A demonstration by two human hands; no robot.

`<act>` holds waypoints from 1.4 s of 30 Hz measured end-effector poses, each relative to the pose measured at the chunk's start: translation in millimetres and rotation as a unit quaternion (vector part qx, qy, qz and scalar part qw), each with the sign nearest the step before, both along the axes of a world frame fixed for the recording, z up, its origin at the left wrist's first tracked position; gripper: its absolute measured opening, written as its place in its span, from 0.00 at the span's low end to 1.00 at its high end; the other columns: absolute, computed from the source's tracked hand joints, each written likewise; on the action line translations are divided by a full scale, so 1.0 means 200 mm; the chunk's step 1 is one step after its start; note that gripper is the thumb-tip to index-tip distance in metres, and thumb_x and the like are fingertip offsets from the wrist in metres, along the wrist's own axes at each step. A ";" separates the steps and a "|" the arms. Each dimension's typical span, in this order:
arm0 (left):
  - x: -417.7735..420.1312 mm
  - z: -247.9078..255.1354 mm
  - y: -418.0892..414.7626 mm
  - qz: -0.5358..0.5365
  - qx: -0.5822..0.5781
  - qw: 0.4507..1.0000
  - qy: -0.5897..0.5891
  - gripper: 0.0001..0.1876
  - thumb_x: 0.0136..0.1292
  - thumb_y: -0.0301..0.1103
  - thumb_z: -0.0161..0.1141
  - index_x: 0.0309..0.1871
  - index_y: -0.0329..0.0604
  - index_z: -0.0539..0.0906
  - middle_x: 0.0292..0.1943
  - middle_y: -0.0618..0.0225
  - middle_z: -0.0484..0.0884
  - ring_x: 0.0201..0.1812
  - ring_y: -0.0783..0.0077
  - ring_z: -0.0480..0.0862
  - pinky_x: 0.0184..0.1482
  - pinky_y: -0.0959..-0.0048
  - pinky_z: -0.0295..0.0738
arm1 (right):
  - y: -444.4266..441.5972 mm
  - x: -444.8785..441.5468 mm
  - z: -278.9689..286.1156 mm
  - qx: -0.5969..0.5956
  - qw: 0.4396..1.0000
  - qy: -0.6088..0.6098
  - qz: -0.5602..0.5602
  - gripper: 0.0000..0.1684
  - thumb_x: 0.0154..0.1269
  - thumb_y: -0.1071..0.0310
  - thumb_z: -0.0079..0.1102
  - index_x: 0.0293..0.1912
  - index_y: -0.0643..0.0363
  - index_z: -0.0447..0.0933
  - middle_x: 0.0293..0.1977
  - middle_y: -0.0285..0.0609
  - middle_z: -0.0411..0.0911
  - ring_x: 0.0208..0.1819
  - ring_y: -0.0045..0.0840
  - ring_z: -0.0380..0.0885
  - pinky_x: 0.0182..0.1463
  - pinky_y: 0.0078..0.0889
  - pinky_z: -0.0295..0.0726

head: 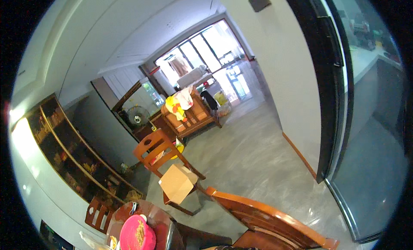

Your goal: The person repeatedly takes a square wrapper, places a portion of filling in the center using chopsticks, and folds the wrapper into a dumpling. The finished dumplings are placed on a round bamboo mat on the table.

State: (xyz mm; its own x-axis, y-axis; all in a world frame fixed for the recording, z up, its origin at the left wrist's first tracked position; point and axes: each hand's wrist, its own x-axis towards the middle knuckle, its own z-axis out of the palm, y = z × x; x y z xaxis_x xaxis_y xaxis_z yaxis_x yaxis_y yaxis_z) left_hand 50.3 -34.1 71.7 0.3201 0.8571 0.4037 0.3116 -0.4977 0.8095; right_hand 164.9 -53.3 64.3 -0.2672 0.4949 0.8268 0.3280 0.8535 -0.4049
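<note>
Neither of my hands is in view. Before me, at the bottom, a dark wooden table (158, 214) with a glossy top is partly cut off by the frame. On it rests a bright pink plastic basin (130, 229) with a yellow-brown mass inside, too blurred to name. A small dark object (133, 208) lies near the table's far edge. To the right of the table stands a wooden chair (258, 211), its curved backrest nearest to me. An open cardboard box (176, 182) sits on another wooden chair (161, 150) beyond the table.
A glass sliding door (371, 146) borders the right side. Farther off, a wooden sofa (190, 117) carries yellow and pink cloths. A fan (137, 119) stands beside it. Lit shelves (84, 159) line the left wall. Grey floor (251, 146) runs towards bright windows (203, 49).
</note>
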 end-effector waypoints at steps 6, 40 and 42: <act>0.26 0.05 -0.13 -0.048 0.042 0.998 0.001 0.08 0.64 0.29 0.55 0.44 0.37 0.76 0.34 0.69 0.77 0.36 0.76 0.77 0.39 0.77 0.73 | -0.12 0.36 0.03 -0.061 0.991 0.084 0.088 0.14 0.58 0.58 0.58 0.40 0.55 0.74 0.31 0.44 0.78 0.31 0.35 0.78 0.36 0.42 0.75; -0.74 -0.31 -0.24 0.000 -0.204 0.666 -0.717 0.26 0.76 0.46 0.34 0.67 0.36 0.62 0.64 0.56 0.69 0.64 0.61 0.70 0.66 0.59 0.63 | 0.17 -0.84 0.14 -0.153 0.980 -0.116 0.044 0.23 0.66 0.61 0.52 0.56 0.63 0.72 0.54 0.57 0.73 0.57 0.50 0.71 0.61 0.42 0.68; -0.73 -0.22 -0.28 0.001 -0.207 0.631 -0.748 0.27 0.76 0.47 0.33 0.67 0.35 0.62 0.64 0.55 0.68 0.65 0.61 0.69 0.67 0.58 0.62 | 0.19 -0.95 -0.03 -0.054 0.966 -0.220 0.123 0.26 0.68 0.57 0.49 0.61 0.60 0.69 0.59 0.56 0.69 0.63 0.47 0.64 0.67 0.51 0.60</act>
State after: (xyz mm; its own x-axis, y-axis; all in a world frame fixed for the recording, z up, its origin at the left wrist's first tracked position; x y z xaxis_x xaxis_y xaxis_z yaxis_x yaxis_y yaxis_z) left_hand -94.9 -90.6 28.1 -0.1542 0.9880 -0.0066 -0.9546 -0.1473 0.2590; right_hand -25.5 -15.5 58.5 -0.7010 0.4490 0.5540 0.2817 0.8881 -0.3633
